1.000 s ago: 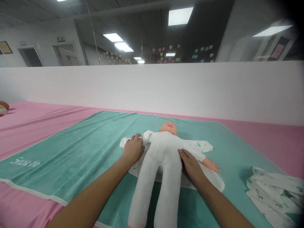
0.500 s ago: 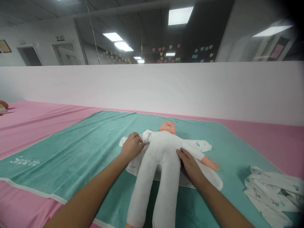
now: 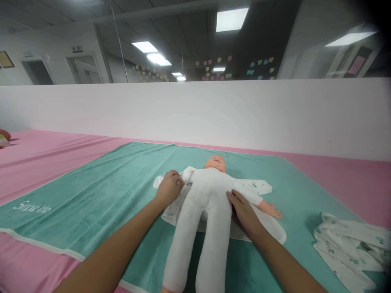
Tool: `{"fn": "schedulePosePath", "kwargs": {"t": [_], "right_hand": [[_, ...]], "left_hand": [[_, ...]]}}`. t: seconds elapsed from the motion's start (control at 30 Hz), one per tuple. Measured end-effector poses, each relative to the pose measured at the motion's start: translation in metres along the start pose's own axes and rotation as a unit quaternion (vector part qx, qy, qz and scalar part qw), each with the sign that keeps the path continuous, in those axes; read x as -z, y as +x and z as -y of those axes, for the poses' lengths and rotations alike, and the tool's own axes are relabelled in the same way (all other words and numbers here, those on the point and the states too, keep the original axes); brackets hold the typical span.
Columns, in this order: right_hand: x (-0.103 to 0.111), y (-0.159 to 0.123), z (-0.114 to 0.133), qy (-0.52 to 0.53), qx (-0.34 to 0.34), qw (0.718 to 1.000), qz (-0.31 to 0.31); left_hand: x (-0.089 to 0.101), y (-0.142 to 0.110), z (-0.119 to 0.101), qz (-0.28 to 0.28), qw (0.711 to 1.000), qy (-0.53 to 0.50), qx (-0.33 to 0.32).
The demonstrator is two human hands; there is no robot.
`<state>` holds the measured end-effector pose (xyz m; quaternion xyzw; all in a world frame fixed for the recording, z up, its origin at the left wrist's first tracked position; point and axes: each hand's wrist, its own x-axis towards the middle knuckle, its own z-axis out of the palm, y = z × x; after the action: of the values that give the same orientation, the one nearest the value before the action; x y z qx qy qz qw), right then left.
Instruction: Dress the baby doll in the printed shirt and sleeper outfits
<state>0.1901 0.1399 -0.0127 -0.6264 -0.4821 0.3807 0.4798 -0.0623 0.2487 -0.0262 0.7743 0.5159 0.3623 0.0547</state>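
At six o'clock, head view: one white-bodied doll [image 3: 212, 189], on its back, head toward twelve, over a white shirt [image 3: 259, 187] on a teal blanket [image 3: 122, 187]. About the doll: left hand [image 3: 169, 189] at nine, fingers curled at the shirt; whether they pinch it, cannot tell. Right hand [image 3: 243, 206] at four, fingers extended together against the doll's side. Handling advice: steady lightly, ease fabric, avoid tugging.
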Motion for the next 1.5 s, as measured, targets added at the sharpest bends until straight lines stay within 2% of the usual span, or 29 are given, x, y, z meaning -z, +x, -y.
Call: {"fn": "schedulePosePath", "kwargs": {"t": [0.1,0.3,0.4,0.57,0.7,0.77,0.8,0.87,0.97,1.0,1.07,1.13,1.33,1.43,1.5], "right_hand": [[0.000,-0.001,0.001,-0.002,-0.004,1.000,0.000],[-0.001,-0.001,0.002,-0.010,-0.004,1.000,-0.010],[-0.001,0.000,0.000,-0.015,-0.002,1.000,-0.012],[-0.001,0.002,-0.002,-0.006,-0.008,1.000,-0.012],[-0.001,0.002,-0.003,-0.003,-0.007,1.000,-0.018],[-0.001,0.002,-0.003,0.002,-0.006,1.000,-0.018],[-0.001,0.002,-0.002,0.006,-0.004,1.000,-0.015],[-0.001,0.001,-0.002,0.012,0.002,1.000,-0.010],[-0.001,0.001,-0.001,0.010,-0.002,1.000,-0.007],[-0.001,0.001,-0.001,0.007,-0.003,1.000,-0.008],[-0.001,0.002,0.000,0.001,-0.003,1.000,-0.010],[-0.002,0.002,0.000,-0.002,-0.007,1.000,-0.012],[-0.002,0.000,0.002,0.005,-0.014,1.000,-0.019],[-0.002,0.000,0.000,0.002,-0.007,1.000,-0.016],[-0.001,0.000,-0.001,0.004,-0.004,1.000,-0.014]], "left_hand": [[0.002,0.000,0.001,0.006,1.000,0.014,0.001],[0.004,-0.002,0.001,0.037,0.988,0.145,-0.046],[0.003,-0.003,0.000,0.032,0.986,0.154,-0.053],[0.005,-0.004,-0.003,0.019,0.996,0.080,-0.033],[0.012,-0.003,-0.015,-0.004,0.996,-0.082,0.029],[0.019,-0.003,-0.023,0.004,0.975,-0.206,0.087],[0.024,-0.002,-0.027,0.020,0.954,-0.274,0.116],[0.032,-0.002,-0.032,0.067,0.894,-0.412,0.166],[0.040,-0.002,-0.036,0.124,0.781,-0.580,0.194],[0.042,-0.002,-0.037,0.128,0.752,-0.617,0.192],[0.042,-0.003,-0.039,0.139,0.719,-0.657,0.179],[0.041,-0.005,-0.043,0.169,0.708,-0.664,0.167],[0.044,-0.011,-0.051,0.266,0.707,-0.642,0.133],[0.045,-0.011,-0.050,0.269,0.711,-0.636,0.133],[0.043,-0.010,-0.050,0.235,0.729,-0.628,0.138]]}}
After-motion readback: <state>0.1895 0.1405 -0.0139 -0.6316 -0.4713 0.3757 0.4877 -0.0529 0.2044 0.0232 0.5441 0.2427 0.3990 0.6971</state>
